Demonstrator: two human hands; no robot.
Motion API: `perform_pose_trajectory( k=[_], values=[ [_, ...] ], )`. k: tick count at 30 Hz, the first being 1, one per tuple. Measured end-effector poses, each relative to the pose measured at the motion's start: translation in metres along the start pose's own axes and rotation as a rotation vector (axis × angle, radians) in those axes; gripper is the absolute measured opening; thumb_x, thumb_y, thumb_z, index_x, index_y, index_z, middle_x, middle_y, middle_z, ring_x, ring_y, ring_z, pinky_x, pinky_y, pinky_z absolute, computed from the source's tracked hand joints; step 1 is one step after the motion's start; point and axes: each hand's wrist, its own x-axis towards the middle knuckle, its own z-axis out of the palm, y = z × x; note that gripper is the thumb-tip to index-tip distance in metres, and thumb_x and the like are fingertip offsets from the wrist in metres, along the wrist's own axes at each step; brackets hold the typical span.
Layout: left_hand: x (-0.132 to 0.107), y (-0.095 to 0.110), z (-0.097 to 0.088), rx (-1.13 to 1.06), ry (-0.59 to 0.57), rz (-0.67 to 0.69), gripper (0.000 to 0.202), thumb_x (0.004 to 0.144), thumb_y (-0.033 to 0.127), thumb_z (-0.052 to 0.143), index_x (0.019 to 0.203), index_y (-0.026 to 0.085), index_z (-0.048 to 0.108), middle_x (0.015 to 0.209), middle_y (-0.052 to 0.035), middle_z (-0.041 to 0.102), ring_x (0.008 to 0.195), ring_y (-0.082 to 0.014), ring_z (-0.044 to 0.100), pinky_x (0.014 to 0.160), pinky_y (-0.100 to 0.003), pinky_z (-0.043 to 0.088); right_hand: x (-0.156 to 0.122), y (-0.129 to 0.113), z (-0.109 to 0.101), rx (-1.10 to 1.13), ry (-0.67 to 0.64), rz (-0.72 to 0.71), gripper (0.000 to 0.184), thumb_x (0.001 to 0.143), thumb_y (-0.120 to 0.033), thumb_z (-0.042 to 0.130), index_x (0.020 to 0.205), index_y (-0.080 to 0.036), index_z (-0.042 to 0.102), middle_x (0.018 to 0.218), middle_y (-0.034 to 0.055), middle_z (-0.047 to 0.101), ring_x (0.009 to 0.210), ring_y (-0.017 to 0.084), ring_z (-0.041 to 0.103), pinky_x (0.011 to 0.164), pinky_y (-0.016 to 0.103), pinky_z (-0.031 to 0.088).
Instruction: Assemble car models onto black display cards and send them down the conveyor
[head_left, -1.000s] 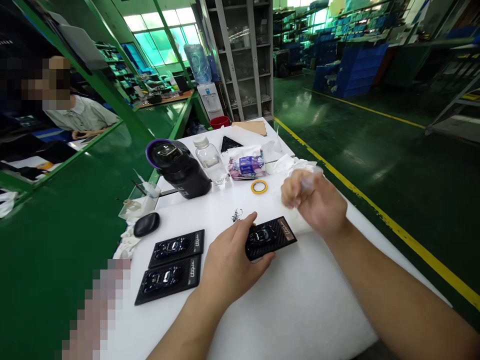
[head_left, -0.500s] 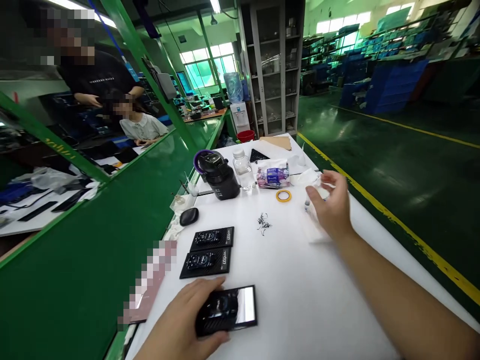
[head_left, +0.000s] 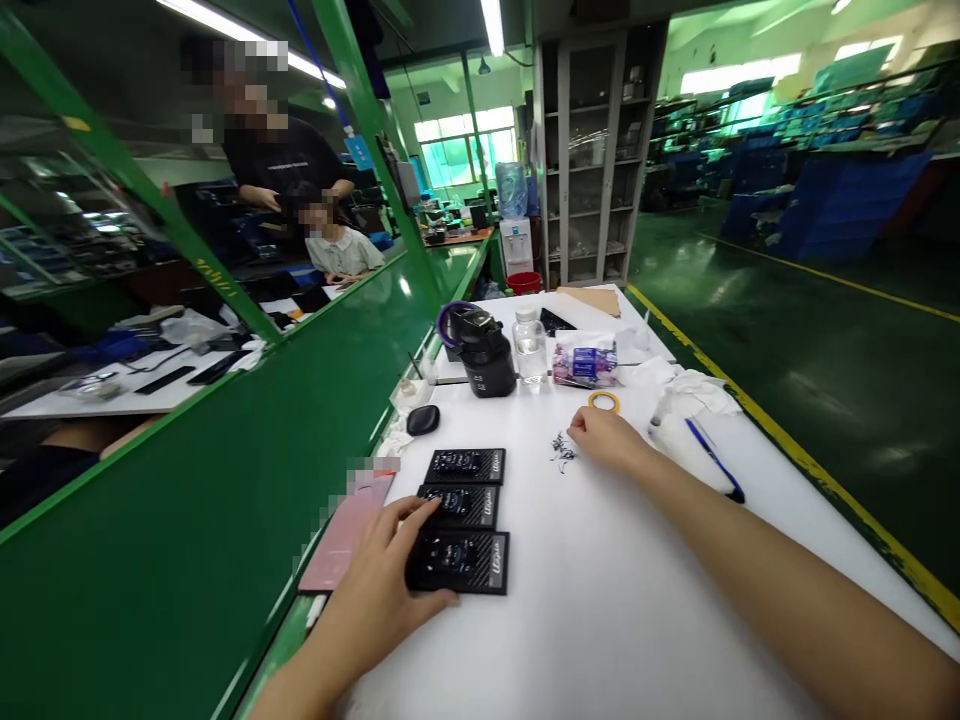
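Note:
Three black carbon-pattern cards, each with a dark key fob on it, lie in a column on the white table (head_left: 600, 620). My left hand (head_left: 382, 585) rests on the left end of the nearest card (head_left: 469, 561), fingers around its edge. The middle card (head_left: 469, 505) and the far card (head_left: 466, 465) lie just beyond it. My right hand (head_left: 604, 441) reaches forward, its fingertips at a small heap of tiny black parts (head_left: 561, 452). Whether it pinches any of them I cannot tell.
A black jug with a purple lid (head_left: 484, 352), a clear bottle (head_left: 530, 347), a tissue pack (head_left: 585, 362), a yellow tape ring (head_left: 604, 402), crumpled wipes with a blue pen (head_left: 712, 460) and a black oval case (head_left: 422, 420) lie beyond. A green conveyor (head_left: 247, 470) runs on the left; two people are behind it.
My left hand carried the third card from mid-table and set it down below the other two. My right hand left the wipes and came to the black parts. The view tilted up.

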Motion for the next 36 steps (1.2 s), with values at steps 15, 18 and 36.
perform_pose_trajectory(
  k=[15,18,36],
  values=[
    [0.001,-0.094,-0.02,0.03,0.029,-0.679,0.071,0.081,0.059,0.056,0.13,0.009,0.058,0.131,-0.0181,0.062,0.123,-0.0379,0.054,0.103,-0.047,0.043,0.008,0.011,0.015,-0.019,0.032,0.025,0.019,0.098,-0.026,0.039,0.093,-0.02,0.057,0.093,0.0066,0.067,0.08,0.022,0.062,0.063,0.031,0.04],
    [-0.003,-0.09,-0.02,0.007,0.022,-0.672,0.074,0.084,0.066,0.049,0.132,0.011,0.057,0.132,-0.0163,0.061,0.123,-0.0357,0.055,0.103,-0.045,0.043,0.009,0.014,0.015,0.041,0.088,-0.015,0.021,0.095,-0.028,0.042,0.101,-0.02,0.06,0.097,0.0071,0.069,0.084,0.023,0.063,0.069,0.033,0.043],
    [-0.01,-0.093,-0.03,-0.086,0.066,-0.655,0.038,0.086,0.038,0.045,0.111,0.02,0.067,0.11,-0.0059,0.07,0.094,-0.0234,0.066,0.083,-0.033,0.049,-0.042,-0.02,0.006,0.018,-0.174,-0.622,0.027,0.099,-0.034,0.04,0.09,-0.026,0.064,0.097,0.0024,0.065,0.083,0.021,0.06,0.074,0.034,0.045]
  ],
)
